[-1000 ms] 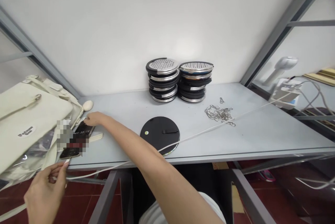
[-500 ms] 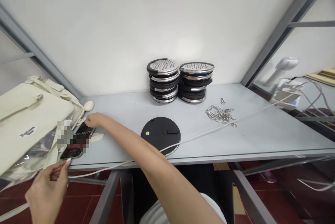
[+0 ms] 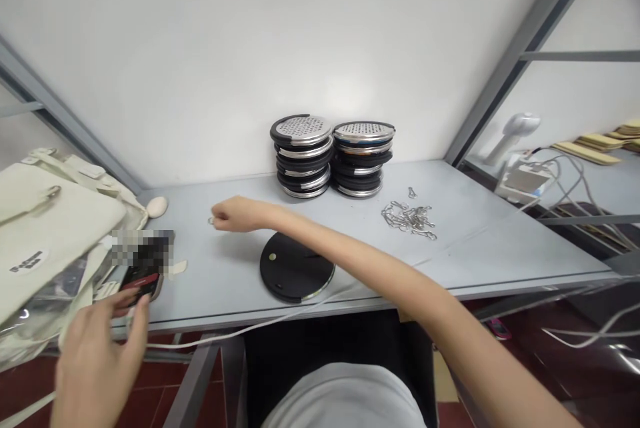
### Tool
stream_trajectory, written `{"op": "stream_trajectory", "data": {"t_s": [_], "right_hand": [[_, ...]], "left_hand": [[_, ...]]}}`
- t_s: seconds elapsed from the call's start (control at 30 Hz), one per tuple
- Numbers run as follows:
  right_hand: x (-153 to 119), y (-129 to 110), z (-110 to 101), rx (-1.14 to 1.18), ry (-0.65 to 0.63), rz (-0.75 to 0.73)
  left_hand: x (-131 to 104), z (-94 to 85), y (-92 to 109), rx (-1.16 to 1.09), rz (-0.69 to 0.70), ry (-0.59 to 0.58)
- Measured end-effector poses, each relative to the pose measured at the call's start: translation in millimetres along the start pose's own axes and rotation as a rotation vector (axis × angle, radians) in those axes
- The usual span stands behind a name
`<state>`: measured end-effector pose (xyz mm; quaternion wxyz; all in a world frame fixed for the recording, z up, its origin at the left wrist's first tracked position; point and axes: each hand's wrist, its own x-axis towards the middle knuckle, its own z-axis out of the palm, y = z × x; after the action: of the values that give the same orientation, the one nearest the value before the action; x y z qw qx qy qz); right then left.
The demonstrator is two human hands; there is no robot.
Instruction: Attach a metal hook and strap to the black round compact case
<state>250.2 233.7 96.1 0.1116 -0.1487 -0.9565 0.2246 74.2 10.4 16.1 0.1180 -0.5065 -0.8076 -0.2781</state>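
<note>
My left hand [image 3: 100,341] is at the lower end of a phone [image 3: 149,287], which lies on the table's left side. Its thumb and fingers close around the white plug of a charging cable [image 3: 200,341]. Over the table hangs my right hand [image 3: 235,214], closed in a fist; a small shiny loop peeks out at the fingers, the rest hidden. Just below and to its right is a round black disc [image 3: 287,275] with a small round sticker, partly covered by my right forearm. Metal clips [image 3: 410,217] lie in a loose pile farther right.
Two stacks of round graters, a left stack [image 3: 304,156] and a right stack [image 3: 363,160], stand by the wall. A cream bag [image 3: 60,215] and a pale egg-shaped object [image 3: 157,207] are at left. The cable crosses the table's front edge. A white handheld device [image 3: 517,128] stands right.
My right hand has moved right, away from the phone's upper end, and is now a fist over the table. My left hand has come closer to the phone's lower end with the plug.
</note>
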Motion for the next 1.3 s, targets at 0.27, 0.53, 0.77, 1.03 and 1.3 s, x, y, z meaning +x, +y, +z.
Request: {"op": "stream_trajectory", "data": {"t_s": [0.27, 0.53, 0.77, 1.03, 1.3], "right_hand": [[-181.6, 20.0, -11.2, 0.684, 0.135, 0.233], [-220.8, 49.8, 42.4, 0.469, 0.434, 0.443], [-223.6, 40.7, 52.3, 0.289, 0.500, 0.471], [-215.5, 37.0, 60.0, 0.112, 0.470, 0.532], [-216.0, 37.4, 59.2, 0.072, 0.449, 0.507]], "left_hand": [[17.1, 34.3, 123.0, -0.264, 0.675, -0.435], [1.2, 74.4, 170.9, -0.138, 0.839, -0.418], [-9.5, 87.8, 162.9, -0.118, 0.884, -0.309], [-17.2, 95.6, 161.8, -0.138, 0.973, -0.182], [-18.7, 94.8, 161.4, -0.098, 0.995, -0.184]]}}
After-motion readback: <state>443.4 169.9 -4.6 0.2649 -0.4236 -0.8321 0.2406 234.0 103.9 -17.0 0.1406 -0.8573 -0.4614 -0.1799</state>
